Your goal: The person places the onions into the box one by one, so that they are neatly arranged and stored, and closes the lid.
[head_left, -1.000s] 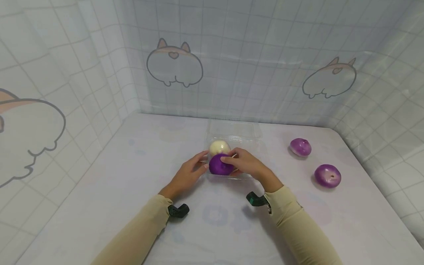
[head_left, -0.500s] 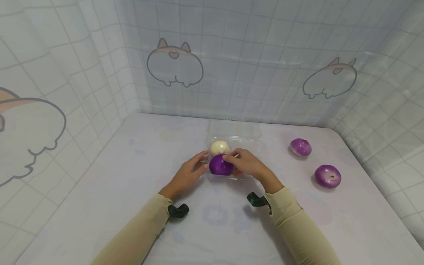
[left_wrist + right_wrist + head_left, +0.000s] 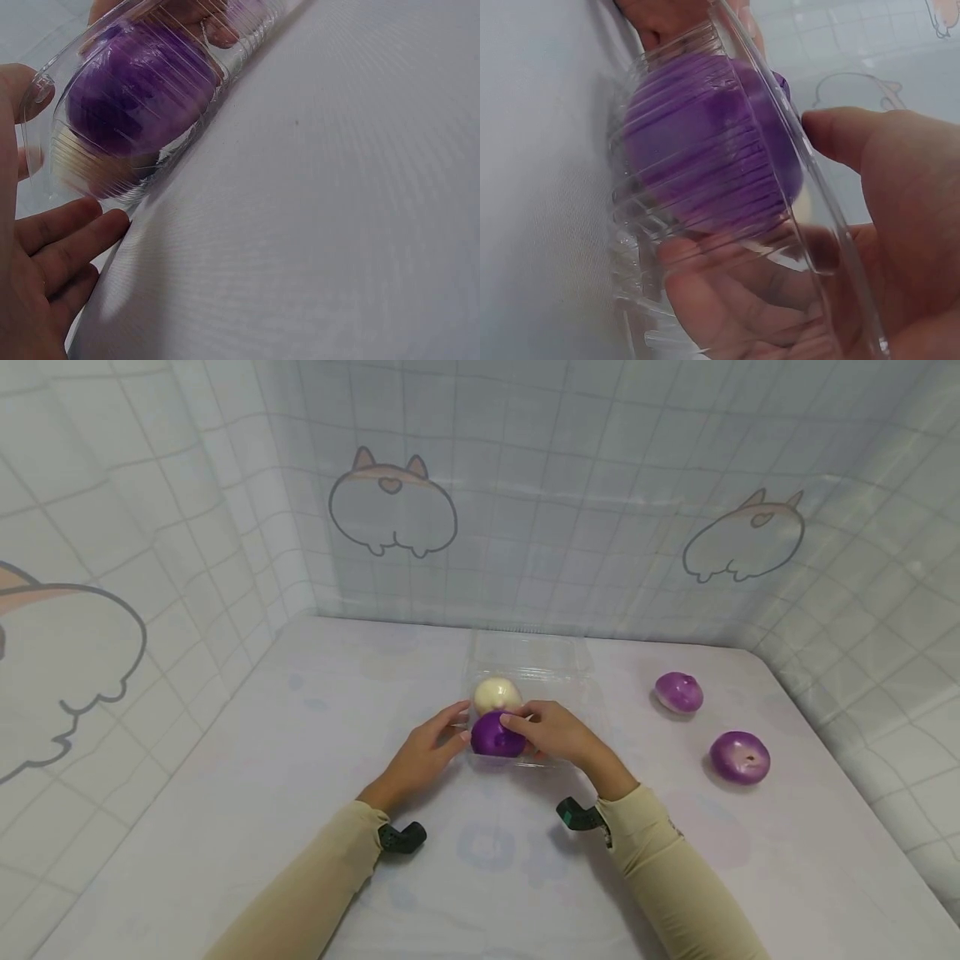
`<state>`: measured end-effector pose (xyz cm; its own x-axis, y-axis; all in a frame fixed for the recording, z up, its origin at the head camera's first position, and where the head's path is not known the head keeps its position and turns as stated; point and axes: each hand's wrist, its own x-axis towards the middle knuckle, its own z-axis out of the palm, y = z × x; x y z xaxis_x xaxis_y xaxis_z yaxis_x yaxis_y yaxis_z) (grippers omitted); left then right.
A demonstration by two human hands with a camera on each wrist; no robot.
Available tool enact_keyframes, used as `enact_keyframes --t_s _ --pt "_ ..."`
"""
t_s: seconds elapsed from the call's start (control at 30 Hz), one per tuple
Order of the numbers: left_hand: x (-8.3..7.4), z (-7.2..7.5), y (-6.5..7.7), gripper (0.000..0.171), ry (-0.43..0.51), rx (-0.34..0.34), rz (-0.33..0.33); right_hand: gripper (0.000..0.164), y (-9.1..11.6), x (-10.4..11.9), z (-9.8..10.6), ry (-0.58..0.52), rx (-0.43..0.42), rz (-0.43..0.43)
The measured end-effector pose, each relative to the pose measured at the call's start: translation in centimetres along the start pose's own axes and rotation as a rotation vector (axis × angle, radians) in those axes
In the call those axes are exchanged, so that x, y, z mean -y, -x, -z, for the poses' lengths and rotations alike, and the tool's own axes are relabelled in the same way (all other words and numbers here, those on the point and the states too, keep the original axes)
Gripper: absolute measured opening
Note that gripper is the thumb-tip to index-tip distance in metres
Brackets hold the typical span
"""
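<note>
A clear plastic clamshell box (image 3: 528, 652) lies on the table with its lid folded back. In its front left part sits a shiny red onion (image 3: 495, 739), and just behind that a pale peeled onion (image 3: 497, 693). My right hand (image 3: 561, 731) reaches into the box and grips the red onion, thumb on top and fingers round its right side. At the box's left side is my left hand (image 3: 423, 752); the left wrist view shows its thumb at the rim and its fairly straight fingers (image 3: 79, 251) along the outer wall. Ribbed plastic partly blurs the onions in the wrist views.
To the right on the table lie two more red onions, one farther back (image 3: 678, 692) and one nearer (image 3: 739, 757). A tile-patterned curtain (image 3: 570, 527) with cartoon prints rises behind the table and along both sides. Dark wrist cameras (image 3: 402, 837) sit at both cuffs.
My right hand sits very slightly lower over the red onion. The left hand, the box and the other onions stay as they were.
</note>
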<state>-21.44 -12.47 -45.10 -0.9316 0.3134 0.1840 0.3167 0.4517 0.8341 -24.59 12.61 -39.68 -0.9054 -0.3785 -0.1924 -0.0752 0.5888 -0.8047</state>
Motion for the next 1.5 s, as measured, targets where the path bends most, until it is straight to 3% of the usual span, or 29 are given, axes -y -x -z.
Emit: enact_keyframes --t_s 0.43,0.67,0.8,1.1,1.5 --pt "0.1 -0.1 0.0 0.055 -0.004 -0.006 -0.008 0.044 0.1 -0.1 0.2 -0.018 -0.017 0.044" --pt "0.2 -0.1 -0.1 0.055 -0.011 -0.007 0.0 0.038 0.4 -0.2 0.8 -0.021 -0.094 0.077" --pt "0.3 -0.1 -0.2 0.055 -0.019 -0.005 0.006 0.037 0.8 -0.6 1.8 -0.045 -0.146 0.123" --pt "0.3 -0.2 -0.1 0.055 -0.026 -0.007 0.003 0.037 3.0 -2.4 5.1 -0.216 -0.29 0.214" --pt "0.3 -0.2 -0.2 0.055 -0.021 0.0 0.015 0.041 6.0 -5.2 8.9 -0.181 -0.381 0.169"
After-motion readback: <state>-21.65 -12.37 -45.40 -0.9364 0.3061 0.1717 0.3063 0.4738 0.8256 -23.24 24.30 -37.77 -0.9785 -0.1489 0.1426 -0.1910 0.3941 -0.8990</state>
